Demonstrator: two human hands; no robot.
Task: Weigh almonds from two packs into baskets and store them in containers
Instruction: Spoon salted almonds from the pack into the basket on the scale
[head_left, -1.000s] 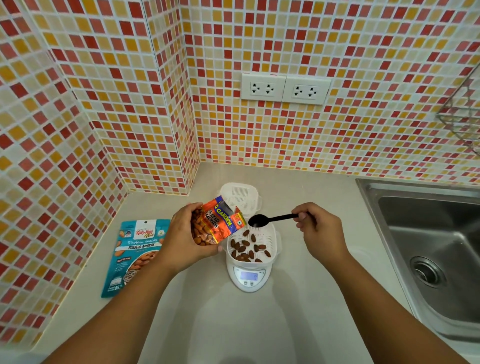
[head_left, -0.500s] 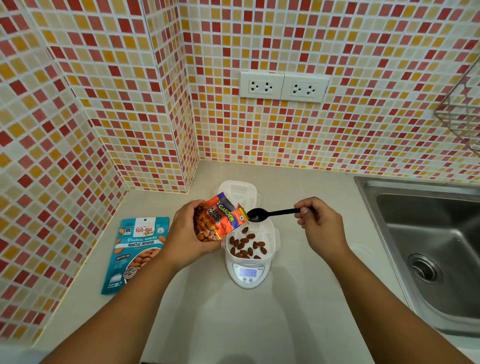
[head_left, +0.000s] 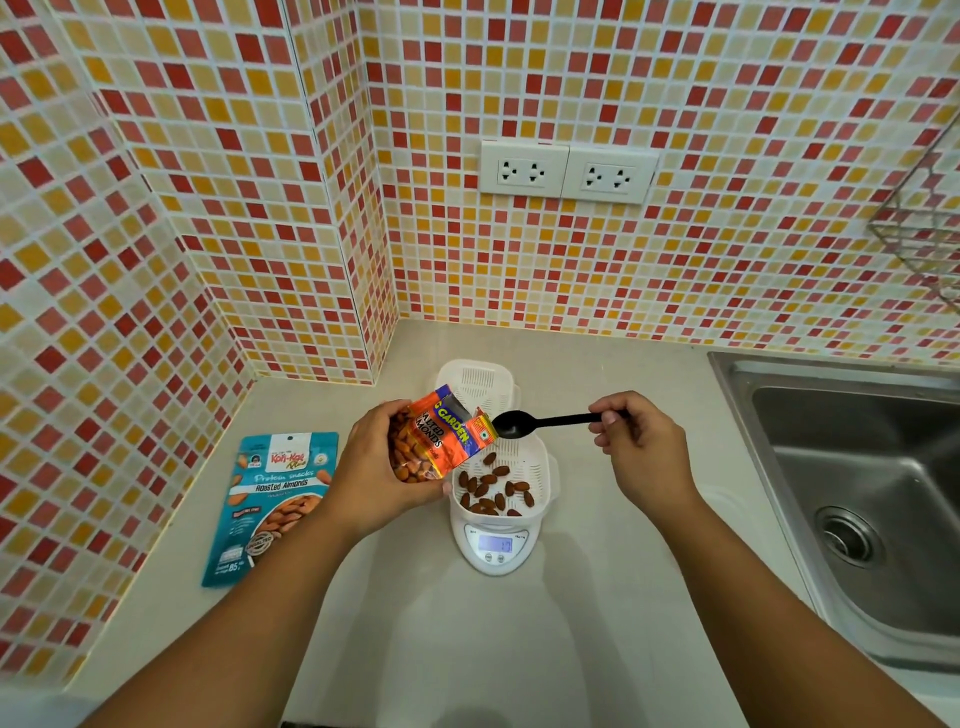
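The light, crinkly orange pack (head_left: 435, 441) is clenched mid-body in left-hand fingers (head_left: 387, 415); right-hand fingers (head_left: 605, 415) pinch the stiff spoon (head_left: 540, 422) by its handle end.

Mosaic-tiled walls (head_left: 675, 93), beige counter (head_left: 467, 649), steel sink (head_left: 857, 467).

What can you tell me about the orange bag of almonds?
The orange almond pack is a small shiny packet, orange with a blue band, printed with yellow lettering and "SALTED ALMONDS". A clear window shows almonds inside. Its top is torn open. The left hand holds it tilted, mouth pointing toward the white basket on the scale. The black spoon has its bowl right at the opening.
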